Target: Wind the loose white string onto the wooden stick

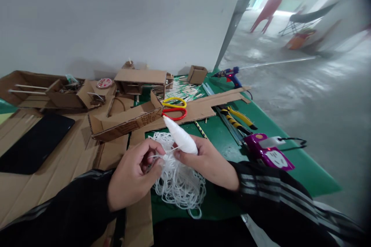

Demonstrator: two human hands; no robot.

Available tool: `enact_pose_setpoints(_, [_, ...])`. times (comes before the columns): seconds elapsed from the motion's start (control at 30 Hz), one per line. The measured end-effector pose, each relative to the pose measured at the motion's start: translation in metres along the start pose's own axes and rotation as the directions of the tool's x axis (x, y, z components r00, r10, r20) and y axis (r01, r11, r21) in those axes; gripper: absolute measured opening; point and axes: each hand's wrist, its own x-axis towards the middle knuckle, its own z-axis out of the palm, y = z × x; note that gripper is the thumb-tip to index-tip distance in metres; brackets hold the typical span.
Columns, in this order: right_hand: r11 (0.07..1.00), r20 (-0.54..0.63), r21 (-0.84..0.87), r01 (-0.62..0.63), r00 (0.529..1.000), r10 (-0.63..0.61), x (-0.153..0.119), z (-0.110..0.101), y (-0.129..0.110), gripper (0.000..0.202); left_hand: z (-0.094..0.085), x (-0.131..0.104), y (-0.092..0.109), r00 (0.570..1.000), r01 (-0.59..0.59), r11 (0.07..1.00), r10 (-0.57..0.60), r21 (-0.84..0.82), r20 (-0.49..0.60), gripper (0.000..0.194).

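**White cone gripped above a heap of white cord**

In the head view, the white cone was held at its wide end by the right hand. The fingers of that hand were wrapped around the base, with the thumb laid along the near side; the narrow tip was left free and was pointed up and away to the left. By the left hand, a thin white strand was pinched, the thumb and forefinger being brought close together on it and the other fingers curled in behind, partly hidden. The cone was held over the heap of cord, which was spread in loose loops on the green surface between the two hands.

Beyond the cone's tip, scissors with one yellow and one red handle were seen, their blades hidden from sight. Beside them, to the left, a cardboard tray was set at an angle. To the right, black-and-yellow pliers were laid near a purple power strip, and a blue glue gun was placed farther back, near the wall's edge.
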Motion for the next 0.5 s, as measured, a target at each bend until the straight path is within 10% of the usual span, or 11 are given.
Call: enact_pose_setpoints(0.5, [0.994, 0.042, 0.052, 0.093, 0.995, -0.095, -0.0070, 0.0022, -0.0080, 0.019, 0.0040, -0.0057, 0.0000, 0.983, -0.183, 0.978, 0.185, 0.101, -0.015, 0.025])
